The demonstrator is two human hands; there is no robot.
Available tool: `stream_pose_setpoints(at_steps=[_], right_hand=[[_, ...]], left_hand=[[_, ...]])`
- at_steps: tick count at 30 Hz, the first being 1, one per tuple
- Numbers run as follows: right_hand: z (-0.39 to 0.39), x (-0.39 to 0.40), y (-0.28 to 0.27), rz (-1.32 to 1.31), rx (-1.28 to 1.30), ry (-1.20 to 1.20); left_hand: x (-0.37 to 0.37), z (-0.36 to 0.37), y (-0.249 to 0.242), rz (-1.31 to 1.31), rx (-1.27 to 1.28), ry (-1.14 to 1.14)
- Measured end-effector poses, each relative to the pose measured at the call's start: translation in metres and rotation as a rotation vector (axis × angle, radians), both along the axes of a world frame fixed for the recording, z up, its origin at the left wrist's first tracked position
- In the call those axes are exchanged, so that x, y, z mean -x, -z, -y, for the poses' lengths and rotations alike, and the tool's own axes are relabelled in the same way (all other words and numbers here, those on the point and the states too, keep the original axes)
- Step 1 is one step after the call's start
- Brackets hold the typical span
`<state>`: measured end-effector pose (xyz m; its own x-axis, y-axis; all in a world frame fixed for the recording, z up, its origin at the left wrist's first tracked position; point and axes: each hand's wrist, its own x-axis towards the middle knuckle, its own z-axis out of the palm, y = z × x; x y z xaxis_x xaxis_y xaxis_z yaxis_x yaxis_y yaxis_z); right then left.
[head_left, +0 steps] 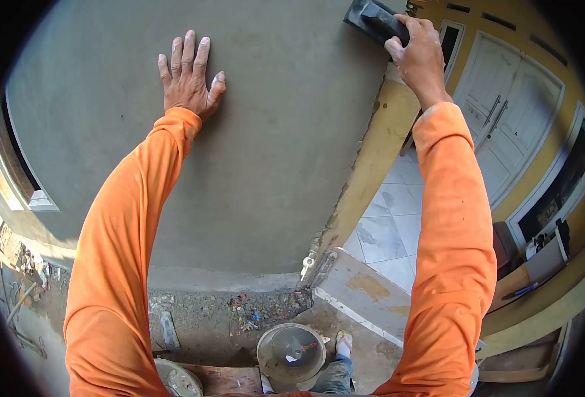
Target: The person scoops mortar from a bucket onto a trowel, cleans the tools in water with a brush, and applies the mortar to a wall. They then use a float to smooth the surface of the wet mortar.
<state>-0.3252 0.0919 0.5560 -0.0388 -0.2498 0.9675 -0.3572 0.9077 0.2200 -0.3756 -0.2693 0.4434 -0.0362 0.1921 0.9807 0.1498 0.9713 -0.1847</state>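
Observation:
My left hand (190, 83) lies against the grey plastered wall (272, 145), palm down with the fingers spread; it holds nothing. In my right hand (426, 61) is a black plastering float (374, 21), gripped by its handle. The float is at the wall's upper right edge, its face turned to the plaster; whether all of it touches cannot be made out. Smooth, damp-looking plaster fills most of the view and ends in a ragged line beside a yellow strip of wall (365, 175). Orange sleeves cover both arms.
Below stands a bucket (260, 354) with murky contents, beside my sandalled foot (344, 344). Another bucket (190, 380) and a wooden board (229, 377) are at the bottom. A tap (307, 266) juts out low on the wall. White double doors (504, 99) and a tiled porch (388, 212) lie right.

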Motion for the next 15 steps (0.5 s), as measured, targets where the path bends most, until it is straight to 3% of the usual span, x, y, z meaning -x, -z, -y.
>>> stream_pose_setpoints(at_steps=[2,7,10,13,15], right_hand=[[0.008,0.006,0.014,0.034,-0.008,-0.024],[0.015,-0.002,0.170,0.281,-0.217,-0.104],[0.009,-0.015,0.149,0.315,0.007,-0.148],[-0.002,-0.009,0.042,0.093,0.282,-0.100],[-0.016,0.005,-0.013,0.151,0.358,-0.080]], left_hand=[[0.000,0.000,0.000,-0.004,0.002,0.005],[0.001,0.002,0.001,-0.005,0.000,0.012],[0.001,0.001,0.000,-0.008,-0.002,0.010],[0.000,0.001,0.001,0.001,-0.001,0.009],[0.001,0.001,0.000,0.002,-0.006,0.013]])
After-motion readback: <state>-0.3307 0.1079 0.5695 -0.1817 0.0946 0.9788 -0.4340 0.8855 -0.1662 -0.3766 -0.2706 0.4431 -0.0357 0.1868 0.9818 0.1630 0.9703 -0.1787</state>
